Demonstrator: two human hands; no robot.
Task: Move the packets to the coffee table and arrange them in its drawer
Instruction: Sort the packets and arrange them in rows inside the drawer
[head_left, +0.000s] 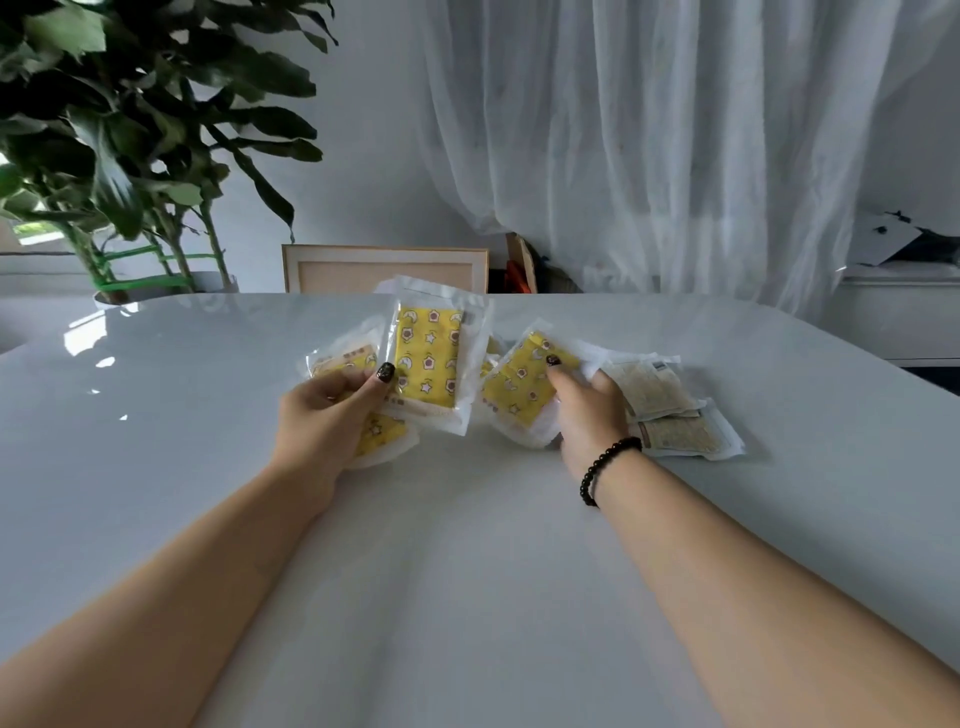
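My left hand holds a fan of clear packets with yellow patterned contents; the front packet stands upright under my thumb, with others behind and below it. My right hand grips another yellow packet, tilted and partly lifted off the white table. Two packets lie face down, showing pale printed backs, just right of my right hand. Another yellow packet peeks out between my two hands.
A wooden chair back stands behind the table's far edge. A large leafy plant is at the back left, sheer white curtains at the back right. A white cabinet sits far right.
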